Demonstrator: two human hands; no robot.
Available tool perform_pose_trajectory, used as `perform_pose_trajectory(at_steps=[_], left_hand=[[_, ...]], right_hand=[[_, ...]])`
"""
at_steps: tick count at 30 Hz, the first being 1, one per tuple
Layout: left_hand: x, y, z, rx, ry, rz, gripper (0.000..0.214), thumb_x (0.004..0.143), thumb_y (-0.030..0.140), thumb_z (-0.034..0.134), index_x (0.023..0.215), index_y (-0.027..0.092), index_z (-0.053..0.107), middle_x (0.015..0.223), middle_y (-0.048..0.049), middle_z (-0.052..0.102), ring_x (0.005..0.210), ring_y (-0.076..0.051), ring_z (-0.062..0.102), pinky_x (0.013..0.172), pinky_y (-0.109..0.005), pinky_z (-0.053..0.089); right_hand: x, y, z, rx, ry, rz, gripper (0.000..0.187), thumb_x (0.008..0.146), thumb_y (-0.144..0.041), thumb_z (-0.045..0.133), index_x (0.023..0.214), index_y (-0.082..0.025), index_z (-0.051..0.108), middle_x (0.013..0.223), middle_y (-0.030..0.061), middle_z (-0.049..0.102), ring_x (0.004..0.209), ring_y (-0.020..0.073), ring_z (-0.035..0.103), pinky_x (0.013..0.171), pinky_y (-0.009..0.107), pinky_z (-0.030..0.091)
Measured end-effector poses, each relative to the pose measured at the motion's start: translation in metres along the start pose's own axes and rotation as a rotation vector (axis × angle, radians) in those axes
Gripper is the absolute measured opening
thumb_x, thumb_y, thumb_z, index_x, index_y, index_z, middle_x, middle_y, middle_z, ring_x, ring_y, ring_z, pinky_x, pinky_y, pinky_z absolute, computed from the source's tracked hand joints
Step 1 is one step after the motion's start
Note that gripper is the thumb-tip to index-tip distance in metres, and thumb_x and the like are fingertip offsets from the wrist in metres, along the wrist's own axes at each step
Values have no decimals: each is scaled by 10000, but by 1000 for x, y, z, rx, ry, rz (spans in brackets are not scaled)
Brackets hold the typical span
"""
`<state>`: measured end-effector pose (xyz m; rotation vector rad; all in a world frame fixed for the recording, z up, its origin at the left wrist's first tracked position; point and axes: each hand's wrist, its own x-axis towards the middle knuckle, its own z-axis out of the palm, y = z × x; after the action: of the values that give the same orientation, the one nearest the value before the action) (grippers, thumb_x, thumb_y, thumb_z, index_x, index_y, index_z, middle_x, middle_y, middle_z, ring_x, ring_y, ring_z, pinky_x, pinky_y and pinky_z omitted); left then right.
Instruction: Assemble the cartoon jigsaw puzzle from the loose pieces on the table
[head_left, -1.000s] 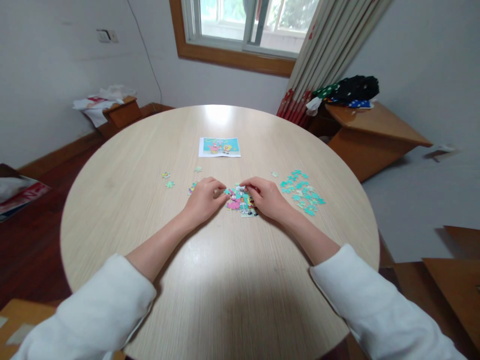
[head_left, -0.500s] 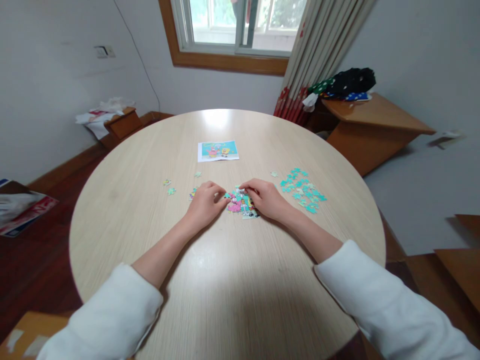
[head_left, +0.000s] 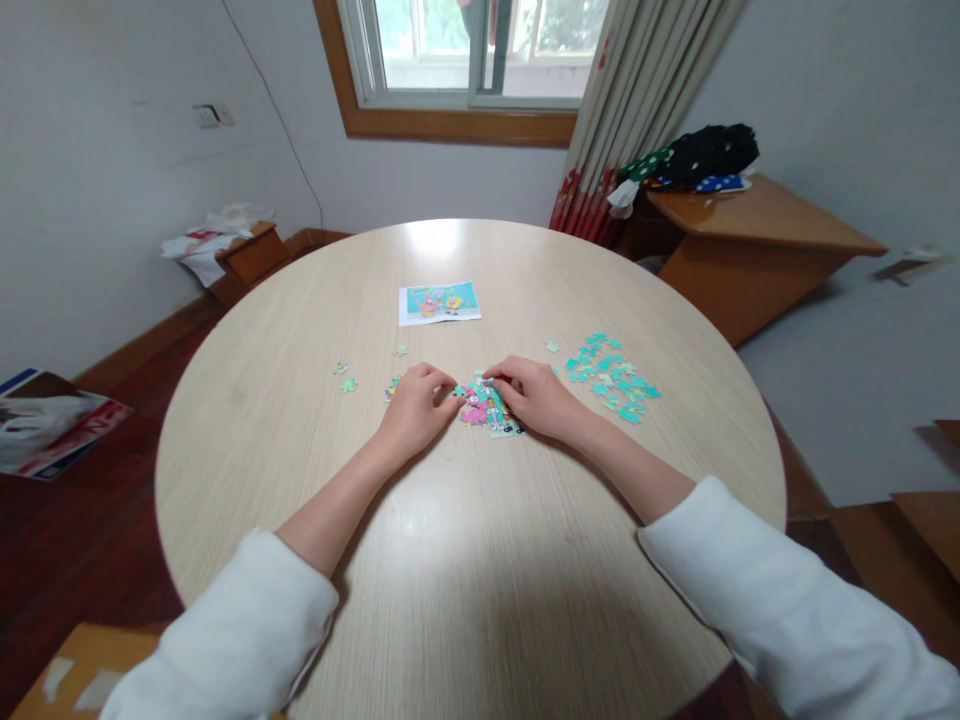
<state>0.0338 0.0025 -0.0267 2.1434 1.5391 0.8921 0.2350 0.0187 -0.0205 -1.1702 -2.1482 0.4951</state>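
Counter [head_left: 442, 580] stretches wide around the fingers [head_left: 435, 373], its rounded edge well apart left, right and beyond. Between left hand [head_left: 415, 412] and right hand [head_left: 541, 397] lies a partly joined puzzle [head_left: 474, 412]; each hand's fingers curl close at its upper part, but whether they clamp a piece I cannot tell. Loose teal pieces [head_left: 602, 389] crowd right of them, scattered pieces [head_left: 349, 385] lie left, and a printed picture [head_left: 439, 303] sits beyond.
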Motion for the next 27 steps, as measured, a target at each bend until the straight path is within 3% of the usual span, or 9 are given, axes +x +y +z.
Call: perform_pose_trajectory(at_steps=[27], left_hand=[[0,3,0,8,-19,-44,60,811,211,684,860,180,697,909,-50,605,897,-195,595,861,-364,490]], right_hand=[[1,1,0,1,-37,-14,189,877,-125,540,898,-165,724,857,65,701,773,150,618,749,284,464]])
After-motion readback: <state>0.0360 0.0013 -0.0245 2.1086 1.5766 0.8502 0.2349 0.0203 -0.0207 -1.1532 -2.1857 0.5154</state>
